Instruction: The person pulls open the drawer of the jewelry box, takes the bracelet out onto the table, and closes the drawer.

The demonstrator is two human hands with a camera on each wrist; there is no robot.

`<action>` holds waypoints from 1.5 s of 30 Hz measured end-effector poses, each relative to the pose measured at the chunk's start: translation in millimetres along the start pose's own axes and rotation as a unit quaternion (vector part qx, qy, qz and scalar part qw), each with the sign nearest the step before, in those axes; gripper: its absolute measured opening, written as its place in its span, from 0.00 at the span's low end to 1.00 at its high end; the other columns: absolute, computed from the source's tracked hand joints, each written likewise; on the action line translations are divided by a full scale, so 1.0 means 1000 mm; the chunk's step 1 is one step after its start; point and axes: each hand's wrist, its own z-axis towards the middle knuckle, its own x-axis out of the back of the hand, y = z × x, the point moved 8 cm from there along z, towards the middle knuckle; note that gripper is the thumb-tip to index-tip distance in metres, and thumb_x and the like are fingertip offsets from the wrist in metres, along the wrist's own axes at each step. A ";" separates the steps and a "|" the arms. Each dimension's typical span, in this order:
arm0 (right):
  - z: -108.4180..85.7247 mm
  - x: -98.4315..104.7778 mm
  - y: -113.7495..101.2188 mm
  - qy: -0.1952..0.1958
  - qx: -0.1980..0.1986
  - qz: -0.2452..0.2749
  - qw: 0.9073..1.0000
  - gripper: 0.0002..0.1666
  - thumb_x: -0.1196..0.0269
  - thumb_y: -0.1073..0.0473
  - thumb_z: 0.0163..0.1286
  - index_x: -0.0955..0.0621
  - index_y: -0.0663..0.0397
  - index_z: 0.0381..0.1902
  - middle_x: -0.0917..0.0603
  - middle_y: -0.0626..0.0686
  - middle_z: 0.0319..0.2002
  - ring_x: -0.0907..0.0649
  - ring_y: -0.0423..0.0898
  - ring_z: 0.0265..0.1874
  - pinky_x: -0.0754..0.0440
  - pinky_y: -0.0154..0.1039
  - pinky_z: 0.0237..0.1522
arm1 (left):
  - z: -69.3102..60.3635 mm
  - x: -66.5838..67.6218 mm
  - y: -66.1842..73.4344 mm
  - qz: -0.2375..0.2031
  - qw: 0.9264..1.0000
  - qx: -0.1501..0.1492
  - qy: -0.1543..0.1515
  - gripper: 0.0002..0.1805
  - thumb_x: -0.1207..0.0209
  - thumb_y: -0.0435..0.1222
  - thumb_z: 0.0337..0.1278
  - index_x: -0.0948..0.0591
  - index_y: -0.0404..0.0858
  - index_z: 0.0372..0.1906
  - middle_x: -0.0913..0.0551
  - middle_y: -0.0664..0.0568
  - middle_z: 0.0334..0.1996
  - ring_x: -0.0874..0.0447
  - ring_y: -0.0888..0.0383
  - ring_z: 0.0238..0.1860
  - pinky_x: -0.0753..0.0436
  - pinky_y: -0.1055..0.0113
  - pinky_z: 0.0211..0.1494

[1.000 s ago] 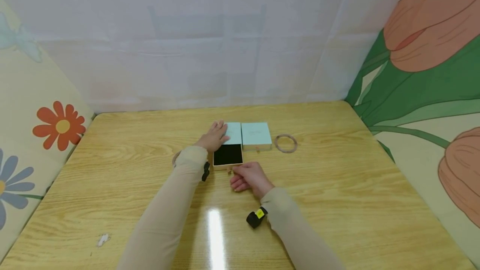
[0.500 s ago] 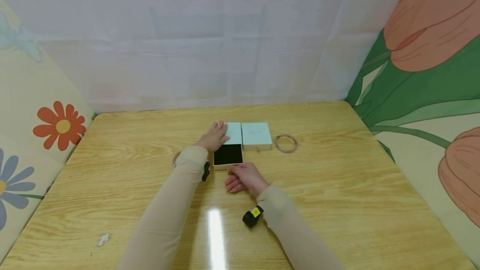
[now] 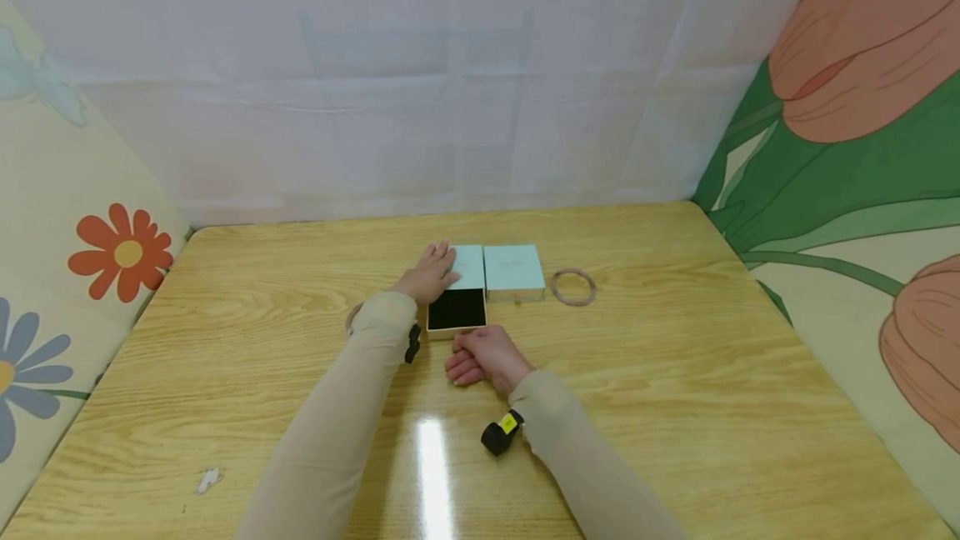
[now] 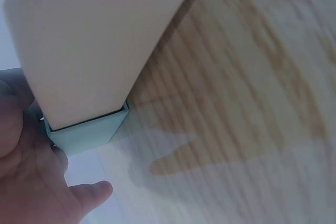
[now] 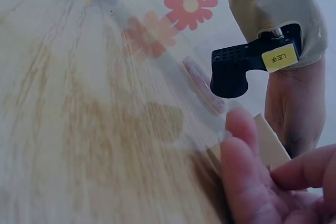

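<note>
My left hand (image 3: 427, 275) lies with extended fingers on the light blue sleeve (image 3: 468, 265) of a small drawer box. From the sleeve's near side the drawer (image 3: 456, 309) sticks out, beige outside with a bare black inside. In the left wrist view, the drawer's beige underside (image 4: 100, 45) emerges from the blue sleeve (image 4: 89, 134) beside my palm. At the drawer's front, my right hand (image 3: 491, 357) pinches at the pull tab, which its fingertips hide. The right wrist view shows my thumb and finger together close to the drawer front (image 5: 270, 140).
A second light blue drawer box (image 3: 513, 269), closed, stands right beside the first. To its right lies a thin mauve bangle (image 3: 573, 287). Another bangle (image 3: 351, 317) is partly covered by my left wrist. A white worn patch (image 3: 209, 480) marks the wooden table (image 3: 712, 407) at front left.
My right hand has shifted slightly left along the drawer front, and its fingertips now cover the tab seen earlier. The left hand, drawer and bangles look unmoved.
</note>
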 end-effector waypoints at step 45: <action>0.011 0.000 -0.003 0.006 -0.020 -0.018 1.000 0.16 0.52 0.64 0.77 0.23 0.68 0.32 0.18 0.56 0.21 0.17 0.42 0.17 0.18 0.33 0.19 | 0.000 0.000 0.000 -0.002 1.000 0.002 -0.004 0.33 0.64 0.44 0.79 0.56 0.32 0.76 0.64 0.40 0.77 0.72 0.45 0.76 0.54 0.38 0.72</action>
